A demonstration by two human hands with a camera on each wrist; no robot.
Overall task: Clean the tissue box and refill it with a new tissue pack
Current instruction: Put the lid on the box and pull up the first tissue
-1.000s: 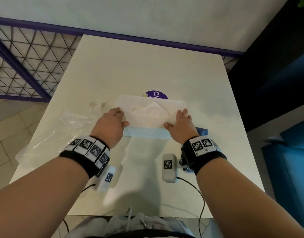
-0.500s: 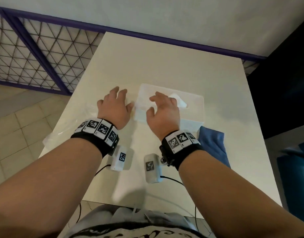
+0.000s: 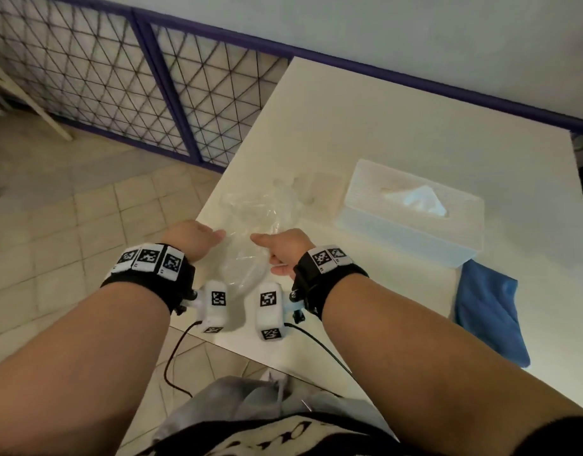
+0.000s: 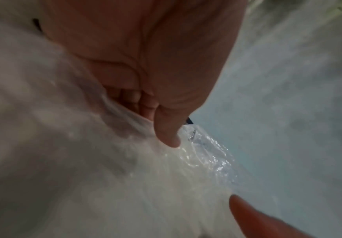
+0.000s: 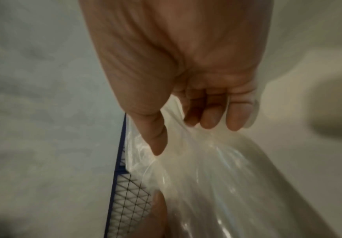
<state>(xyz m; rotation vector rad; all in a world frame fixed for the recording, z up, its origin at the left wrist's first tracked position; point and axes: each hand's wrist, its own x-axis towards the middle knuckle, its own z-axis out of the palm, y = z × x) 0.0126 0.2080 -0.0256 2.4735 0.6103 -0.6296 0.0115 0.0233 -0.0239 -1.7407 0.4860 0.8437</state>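
Observation:
The white tissue box (image 3: 412,222) stands closed on the table (image 3: 398,126), right of centre, with a tissue (image 3: 423,199) sticking out of its slot. A crumpled clear plastic wrapper (image 3: 264,212) lies at the table's left edge. My left hand (image 3: 204,238) grips its near left part and my right hand (image 3: 273,248) grips its near right part. In the left wrist view the left hand (image 4: 155,122) has its fingers curled with the wrapper (image 4: 186,161) bunched in them. In the right wrist view the right hand (image 5: 184,135) pinches the wrapper (image 5: 216,177) between thumb and curled fingers.
A folded blue cloth (image 3: 487,311) lies at the table's near right, just in front of the box. A purple-framed wire mesh fence (image 3: 119,77) runs along the left and back. Tiled floor (image 3: 69,225) lies left of the table edge.
Both hands have left the tissue box and moved left to the plastic wrapper, which they now grip. The view has turned left, so the box now lies to the right.

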